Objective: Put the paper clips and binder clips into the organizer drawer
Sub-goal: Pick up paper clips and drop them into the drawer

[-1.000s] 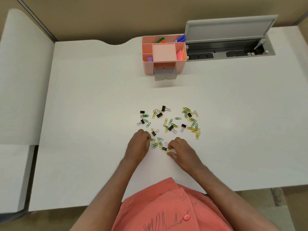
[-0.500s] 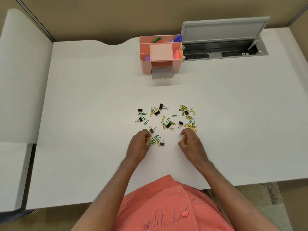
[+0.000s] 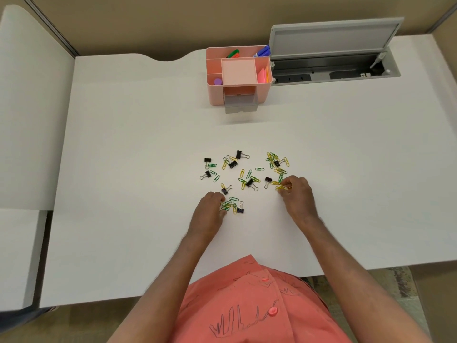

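Green and yellow paper clips (image 3: 249, 173) and small black binder clips (image 3: 233, 164) lie scattered across the middle of the white desk (image 3: 123, 144). My left hand (image 3: 210, 209) rests by a small heap of clips (image 3: 231, 206), its fingertips pinching green ones. My right hand (image 3: 295, 191) is at the right side of the scatter, fingers closed on yellow paper clips (image 3: 282, 187). The pink organizer (image 3: 215, 94) stands at the back, its clear grey drawer (image 3: 241, 103) pulled out toward me.
The organizer's top compartments hold markers (image 3: 233, 53), pink sticky notes (image 3: 262, 75) and a purple cap (image 3: 217, 81). Right of it, a grey cable hatch (image 3: 333, 38) stands open in the desk. A second white surface (image 3: 27, 107) adjoins on the left.
My right hand has moved from the near heap up and to the right, to the yellow clips. My left hand stays at the heap, which is now gathered tighter.
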Demonstrator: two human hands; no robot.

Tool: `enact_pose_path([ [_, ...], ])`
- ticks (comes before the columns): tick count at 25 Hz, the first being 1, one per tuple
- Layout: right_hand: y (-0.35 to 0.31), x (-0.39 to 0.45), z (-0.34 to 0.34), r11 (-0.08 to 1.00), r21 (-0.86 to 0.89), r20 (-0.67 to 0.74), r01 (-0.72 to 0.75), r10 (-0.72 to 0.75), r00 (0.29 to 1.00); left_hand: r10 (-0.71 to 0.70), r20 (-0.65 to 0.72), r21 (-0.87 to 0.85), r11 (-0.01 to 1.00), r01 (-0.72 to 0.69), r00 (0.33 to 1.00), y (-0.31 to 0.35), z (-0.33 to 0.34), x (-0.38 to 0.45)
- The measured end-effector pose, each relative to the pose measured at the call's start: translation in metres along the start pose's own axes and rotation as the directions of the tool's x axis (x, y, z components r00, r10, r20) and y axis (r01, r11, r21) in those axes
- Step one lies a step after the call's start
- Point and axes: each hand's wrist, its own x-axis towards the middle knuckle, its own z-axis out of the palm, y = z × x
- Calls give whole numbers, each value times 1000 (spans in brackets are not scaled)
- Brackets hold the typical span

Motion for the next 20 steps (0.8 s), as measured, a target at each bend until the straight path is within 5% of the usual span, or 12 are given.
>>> enact_pose_path([
  [8, -11, 0, 9, 938, -317, 14, 141, -144, 989, -11, -21, 86, 996, 13, 1000, 9, -5, 8],
  [13, -9, -1, 2, 923, -333, 24, 193, -196, 980, -127, -16, -158, 980, 123, 992, 2, -14, 11],
  [17, -10, 10, -14, 988, 109, 93, -109, 99, 991, -271, 21, -403, 878, 256, 962, -1, -29, 21],
  [20, -35, 22, -33, 660, 628, 383, -413, 200, 902, -323, 47, -591, 754, 287, 945, 3, -41, 30],
])
